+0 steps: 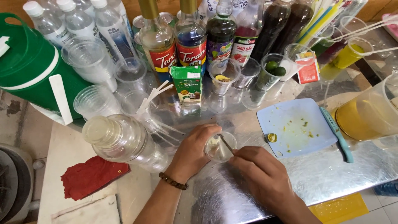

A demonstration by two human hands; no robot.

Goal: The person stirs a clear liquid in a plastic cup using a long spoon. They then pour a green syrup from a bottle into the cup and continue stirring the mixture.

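Observation:
My left hand (192,151) wraps around a small clear plastic cup (219,148) that stands on the shiny metal counter (331,174). My right hand (261,174) holds a thin stick or spoon handle (226,144) that reaches down into the cup, where a little pale stuff lies at the bottom. A beaded bracelet sits on my left wrist. Right of my hands lies a light blue cutting board (296,126) with green scraps and a small citrus half (272,137).
A teal-handled knife (338,135) lies beside the board. A jug of yellow liquid (369,114) stands at the right. Syrup bottles (190,35), water bottles, a green carton (187,84), cup stacks (120,139) and a green cooler (29,66) crowd the back and left.

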